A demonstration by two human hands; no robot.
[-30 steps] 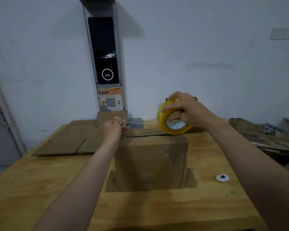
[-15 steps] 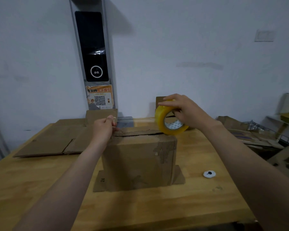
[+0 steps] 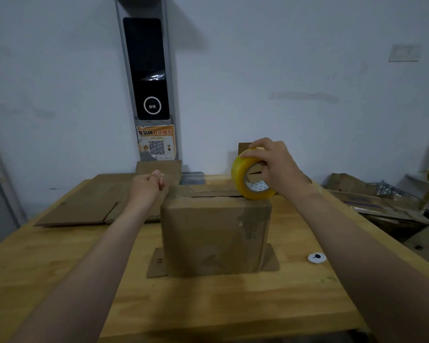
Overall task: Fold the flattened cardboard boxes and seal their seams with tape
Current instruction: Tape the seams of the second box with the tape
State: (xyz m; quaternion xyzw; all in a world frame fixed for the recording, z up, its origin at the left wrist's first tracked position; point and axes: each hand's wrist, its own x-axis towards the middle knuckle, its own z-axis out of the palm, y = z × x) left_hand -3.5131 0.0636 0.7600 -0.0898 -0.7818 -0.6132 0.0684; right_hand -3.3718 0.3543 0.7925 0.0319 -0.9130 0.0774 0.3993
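Tape point(image 3: 192, 179) is stretching as a clear strip above the cardboard box point(image 3: 213, 233), which is standing on the middle of the surface point(image 3: 60, 268). The left hand point(image 3: 146, 188) is pinching the strip's free end in its grip, just left of the box. The right hand point(image 3: 276, 167) is curling its grip round the yellow tape roll point(image 3: 252, 180), which is resting on the box's top right edge. Flattened cardboard point(image 3: 84, 201) is lying far left.

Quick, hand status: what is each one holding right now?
Left hand: pinching the free end of the tape strip.
Right hand: gripping the yellow tape roll.
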